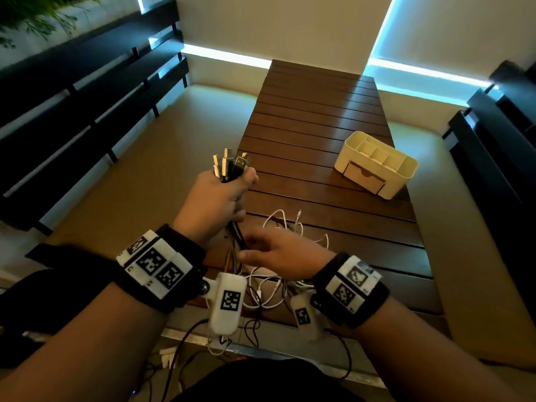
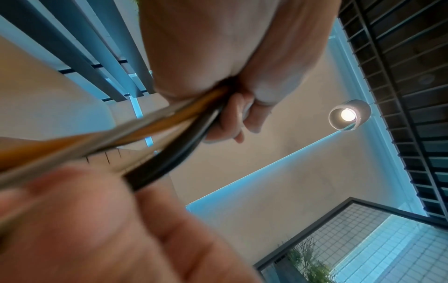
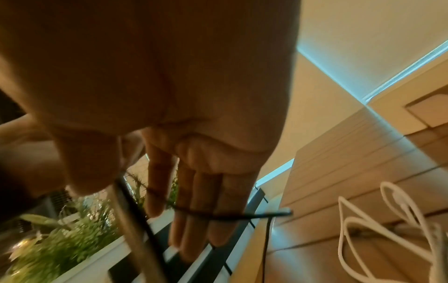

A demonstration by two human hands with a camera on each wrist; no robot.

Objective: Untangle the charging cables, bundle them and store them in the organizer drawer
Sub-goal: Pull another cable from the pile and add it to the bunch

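My left hand (image 1: 229, 195) is raised over the table's left edge and grips a bunch of cables, their USB plugs (image 1: 230, 165) sticking up out of the fist. Orange, grey and black cables (image 2: 145, 130) run down from it. Just below, my right hand (image 1: 261, 250) reaches left with straight fingers (image 3: 194, 201). The hanging cables (image 3: 135, 220) pass between its thumb and index finger, and a thin black cable (image 3: 230, 217) lies across the fingers. Loose white cables (image 1: 269, 288) lie tangled on the table near me. The cream organizer (image 1: 400, 175) stands at the right, its drawer (image 1: 364, 177) closed.
The dark slatted wooden table (image 1: 319, 111) runs away from me. Dark slatted benches (image 1: 72, 111) flank it on both sides. Thin black wires (image 1: 252, 329) hang off the near table edge. A plant (image 1: 29, 18) is at the top left.
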